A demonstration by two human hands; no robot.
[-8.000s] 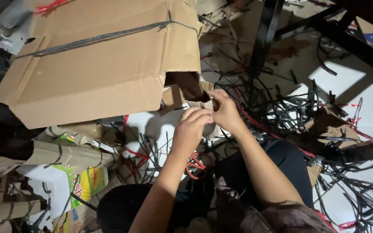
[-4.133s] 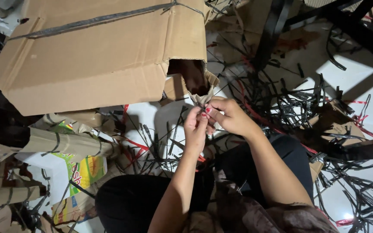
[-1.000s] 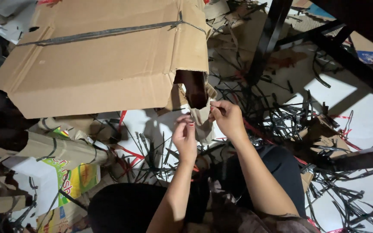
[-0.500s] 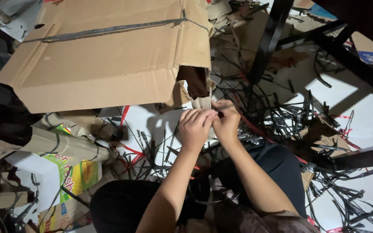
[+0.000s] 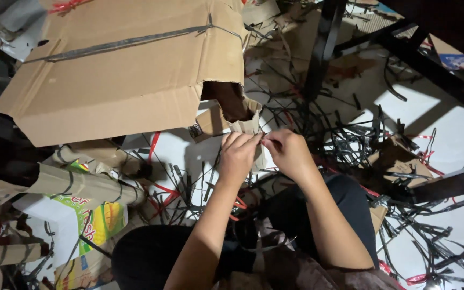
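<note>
My left hand (image 5: pixel 238 156) and my right hand (image 5: pixel 287 153) meet fingertip to fingertip just below the torn lower corner of a large flattened cardboard box (image 5: pixel 124 75). Between the fingers I pinch something thin against a small ragged cardboard piece (image 5: pixel 247 127); whether it is a strap end I cannot tell. A dark plastic strap (image 5: pixel 135 40) runs across the big box. Both forearms reach forward from my lap over my dark trousers (image 5: pixel 146 258).
Several loose black and red packing straps (image 5: pixel 361 145) litter the white floor (image 5: pixel 457 129). Rolled and printed cardboard (image 5: pixel 71 209) lies at the left. Dark metal bars (image 5: pixel 323 43) cross the upper right.
A second ago my hands were apart, the left one lower; they have come together at the small cardboard piece and stay pinched there.
</note>
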